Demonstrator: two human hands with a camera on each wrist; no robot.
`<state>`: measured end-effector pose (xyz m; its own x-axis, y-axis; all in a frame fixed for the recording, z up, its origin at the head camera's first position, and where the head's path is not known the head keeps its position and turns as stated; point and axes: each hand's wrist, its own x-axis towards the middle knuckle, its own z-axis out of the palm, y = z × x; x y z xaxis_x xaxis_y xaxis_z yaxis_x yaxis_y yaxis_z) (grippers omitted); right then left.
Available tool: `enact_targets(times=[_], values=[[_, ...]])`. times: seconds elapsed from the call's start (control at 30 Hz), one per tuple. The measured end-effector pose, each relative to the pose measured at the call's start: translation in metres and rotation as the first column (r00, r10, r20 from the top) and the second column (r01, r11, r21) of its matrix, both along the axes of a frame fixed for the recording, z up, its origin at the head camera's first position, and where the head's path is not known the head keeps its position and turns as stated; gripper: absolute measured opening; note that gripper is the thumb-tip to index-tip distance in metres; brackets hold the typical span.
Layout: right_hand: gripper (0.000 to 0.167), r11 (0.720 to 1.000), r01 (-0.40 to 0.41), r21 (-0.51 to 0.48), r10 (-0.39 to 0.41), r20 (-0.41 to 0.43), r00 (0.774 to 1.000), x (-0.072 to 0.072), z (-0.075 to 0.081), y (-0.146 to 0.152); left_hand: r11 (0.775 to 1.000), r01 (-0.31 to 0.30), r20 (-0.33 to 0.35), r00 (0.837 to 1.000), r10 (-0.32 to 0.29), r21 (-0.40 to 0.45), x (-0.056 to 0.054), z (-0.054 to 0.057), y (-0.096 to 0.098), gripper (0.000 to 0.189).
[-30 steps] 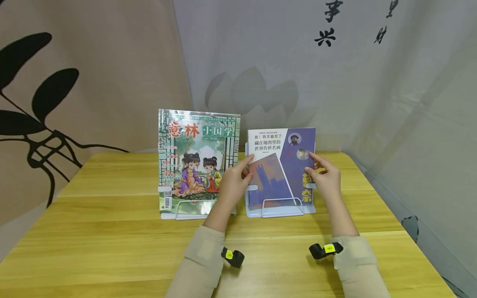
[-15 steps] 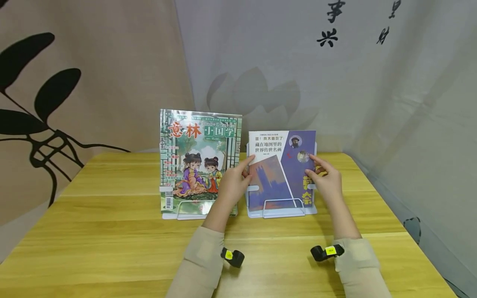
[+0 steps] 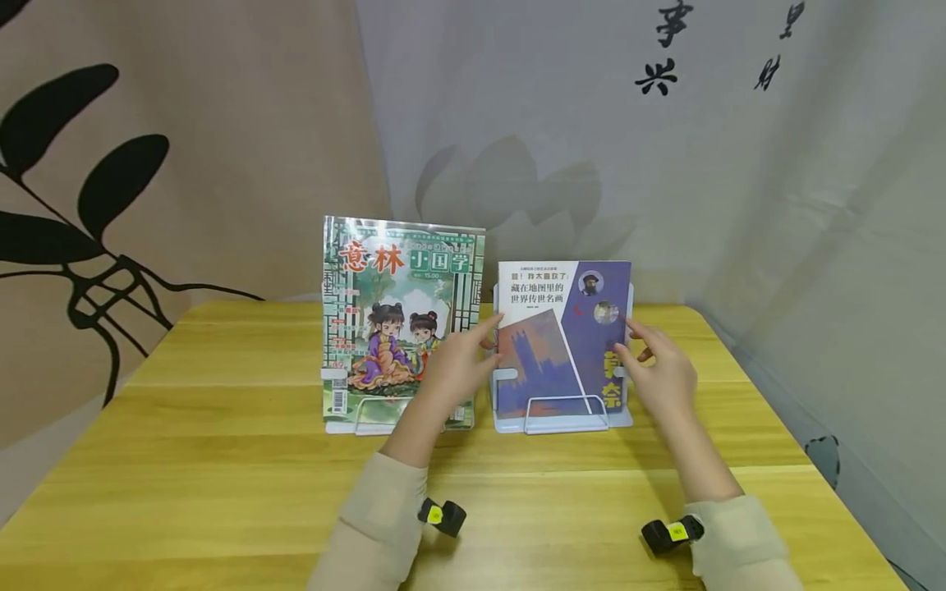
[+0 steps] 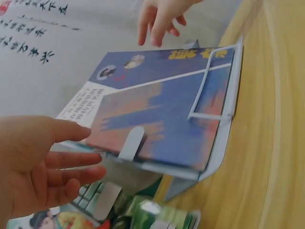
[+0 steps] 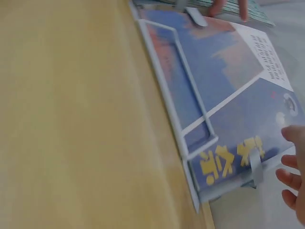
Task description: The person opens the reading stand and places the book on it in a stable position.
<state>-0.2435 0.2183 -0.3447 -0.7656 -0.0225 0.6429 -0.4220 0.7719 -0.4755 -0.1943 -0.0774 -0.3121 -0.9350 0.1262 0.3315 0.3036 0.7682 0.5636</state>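
A purple and white book (image 3: 543, 353) leans upright in a white book stand (image 3: 510, 425). Side clips and a wire loop at the front hold it there. By the book's left edge is my left hand (image 3: 456, 365), its thumb and fingers spread apart and gripping nothing in the left wrist view (image 4: 47, 164). At the opposite edge my right hand (image 3: 665, 373) has loosely bent fingers, with a gap to the book in the left wrist view. The right wrist view shows just part of the right hand (image 5: 293, 167), beside the stand's clip (image 5: 256, 164).
A green illustrated magazine (image 3: 392, 345) stands in a second white stand (image 3: 338, 428) to the left, partly behind my left forearm. Both stands are on a wooden table (image 3: 185, 460). A printed curtain (image 3: 259, 148) hangs behind the table.
The book has settled lower in its stand since the earliest frame. Both hands have let go of its edges and drawn slightly outward, and the forearms have spread apart.
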Motion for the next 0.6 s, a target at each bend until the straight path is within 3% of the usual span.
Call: enact_targets(times=[0.2, 0.37, 0.6], values=[[0.038, 0.997, -0.062, -0.036, 0.063, 0.008, 0.998, 0.006, 0.000, 0.015, 0.999, 0.035, 0.001, 0.999, -0.035, 0.030, 0.014, 0.000, -0.020, 0.056], [0.038, 0.989, -0.148, -0.024, 0.149, 0.052, 0.988, 0.019, 0.006, 0.030, 0.995, 0.078, 0.021, 0.997, -0.080, 0.062, 0.033, -0.001, -0.040, 0.049], [0.044, 0.975, -0.193, 0.110, 0.174, 0.159, 0.972, 0.037, 0.016, 0.052, 0.998, 0.037, -0.019, 0.999, -0.038, -0.043, 0.059, -0.005, -0.084, 0.044]])
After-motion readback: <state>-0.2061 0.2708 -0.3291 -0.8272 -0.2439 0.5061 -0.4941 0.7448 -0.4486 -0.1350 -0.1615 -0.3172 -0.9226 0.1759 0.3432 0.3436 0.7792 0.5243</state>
